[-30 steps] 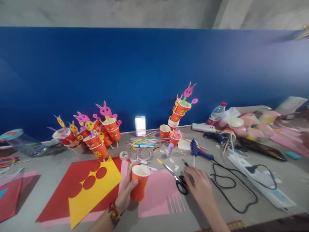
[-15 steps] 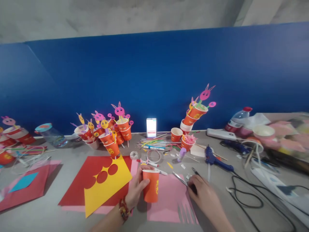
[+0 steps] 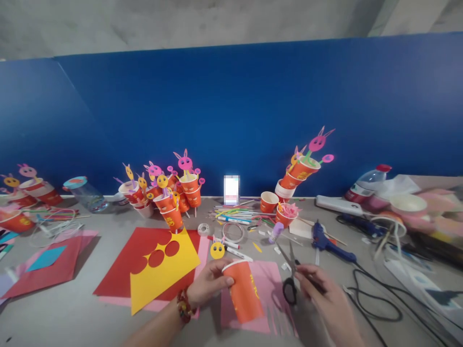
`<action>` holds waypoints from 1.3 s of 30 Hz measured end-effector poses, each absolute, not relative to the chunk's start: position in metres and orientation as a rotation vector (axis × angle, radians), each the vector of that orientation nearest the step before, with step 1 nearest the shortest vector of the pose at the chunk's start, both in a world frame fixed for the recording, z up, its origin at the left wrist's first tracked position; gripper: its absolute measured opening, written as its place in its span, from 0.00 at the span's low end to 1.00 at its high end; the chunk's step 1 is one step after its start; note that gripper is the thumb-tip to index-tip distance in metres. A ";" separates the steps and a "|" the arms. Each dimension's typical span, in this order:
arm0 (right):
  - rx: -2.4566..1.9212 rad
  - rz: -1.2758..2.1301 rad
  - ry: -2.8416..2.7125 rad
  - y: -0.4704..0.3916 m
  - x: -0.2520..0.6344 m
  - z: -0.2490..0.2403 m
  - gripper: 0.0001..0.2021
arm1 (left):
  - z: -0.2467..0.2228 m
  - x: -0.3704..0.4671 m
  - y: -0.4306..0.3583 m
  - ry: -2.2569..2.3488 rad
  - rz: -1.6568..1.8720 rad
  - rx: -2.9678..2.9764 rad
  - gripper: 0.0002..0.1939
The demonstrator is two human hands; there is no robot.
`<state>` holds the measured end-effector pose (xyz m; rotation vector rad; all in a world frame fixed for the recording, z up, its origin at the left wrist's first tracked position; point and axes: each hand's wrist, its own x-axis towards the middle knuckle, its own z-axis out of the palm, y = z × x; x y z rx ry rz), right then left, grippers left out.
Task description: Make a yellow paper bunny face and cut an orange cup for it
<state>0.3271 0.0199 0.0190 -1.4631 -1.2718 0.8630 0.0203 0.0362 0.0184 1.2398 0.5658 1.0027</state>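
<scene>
My left hand is closed around the rim side of an orange paper cup with yellow lettering, tilted with its base toward the lower right. In my right hand is a pair of scissors with black handles, blades parted and pointing away from me. The scissors are above the right edge of a pink paper sheet, cut into strips at its lower right. Just beyond my left hand lies a yellow bunny face.
Red paper and yellow paper with round cut-outs lie left. Decorated cups stand behind them. A blue glue gun with its black cord lies right, near a purple glue stick. A lit screen stands at the back.
The cup has gone from upright to tilted and moved slightly right. My right hand has picked up the scissors from the table, and their blades have parted. The bunny face shows more fully.
</scene>
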 end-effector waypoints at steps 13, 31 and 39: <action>-1.055 0.988 -1.507 0.036 0.242 0.077 0.08 | 0.070 0.022 0.036 0.473 0.743 1.476 0.13; -0.794 1.166 -1.247 0.039 0.248 0.037 0.23 | 0.078 0.033 0.031 0.536 0.806 1.532 0.23; -0.932 1.370 -1.422 0.037 0.233 0.064 0.23 | 0.084 0.044 0.027 0.426 0.661 1.901 0.24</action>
